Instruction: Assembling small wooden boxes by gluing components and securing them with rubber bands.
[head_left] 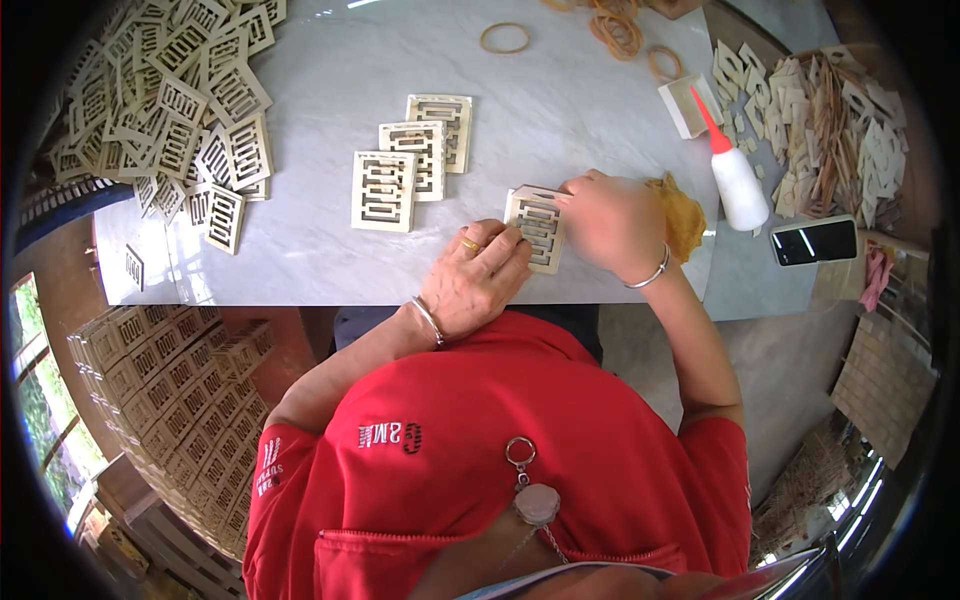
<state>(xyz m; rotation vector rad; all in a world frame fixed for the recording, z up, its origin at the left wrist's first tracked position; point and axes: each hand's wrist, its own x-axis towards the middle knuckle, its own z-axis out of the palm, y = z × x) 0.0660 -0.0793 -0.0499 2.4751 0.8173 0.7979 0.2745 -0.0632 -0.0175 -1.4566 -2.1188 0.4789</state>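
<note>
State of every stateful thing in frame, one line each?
Left hand: flat on the table, fingertips holding the fretwork panel's edge.
Right hand: pressing on the panel, blurred.
Fretwork panel: flat under both hands.
Three panels: flat, overlapping in a row.
Glue bottle: lying down, red nozzle on.
Phone: screen dark.
Yellow cloth: crumpled.

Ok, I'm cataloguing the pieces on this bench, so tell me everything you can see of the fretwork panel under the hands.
The fretwork panel is a pale, light-wood-looking rectangle cut through with slotted, maze-like openings inside a plain frame. It lies flat on the white marbled table, near its front edge, slightly skewed. The left hand presses its lower left edge with the fingertips; the right hand touches its upper right corner. Its right side is blurred and partly hidden.
</note>
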